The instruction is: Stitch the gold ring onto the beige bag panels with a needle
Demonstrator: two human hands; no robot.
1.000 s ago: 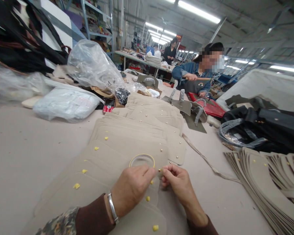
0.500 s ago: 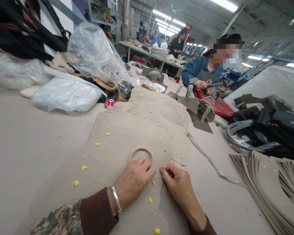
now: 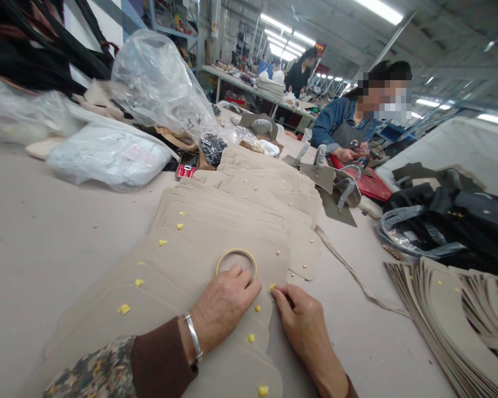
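My left hand (image 3: 228, 304) is closed around the lower edge of a thin roll of yellow tape (image 3: 237, 250), resting over a fanned stack of beige leather-like panels (image 3: 216, 226). At the stack's right edge, my right hand (image 3: 301, 312) has thumb and forefinger pinched together. A small piece of yellow tape (image 3: 273, 287) shows at its fingertips. Other yellow tape bits (image 3: 250, 338) dot both sides of the overlapping panels. Small metal studs (image 3: 278, 253) sit on the upper panels. My left fingertips are partly hidden behind the knuckles.
A co-worker (image 3: 342, 124) holds a tool across the table. More fanned panels (image 3: 444, 309) lie at right, near black bags (image 3: 460, 215) and a beige strap (image 3: 348, 265). Handled olive pieces (image 3: 338, 202) lie beyond. Plastic-wrapped packs (image 3: 108, 157) stand at left.
The yellow tape piece at my right fingertips, hidden before, now shows as the fingers have shifted slightly right of the panel edge. My left hand keeps the roll. The co-worker's hands have moved.
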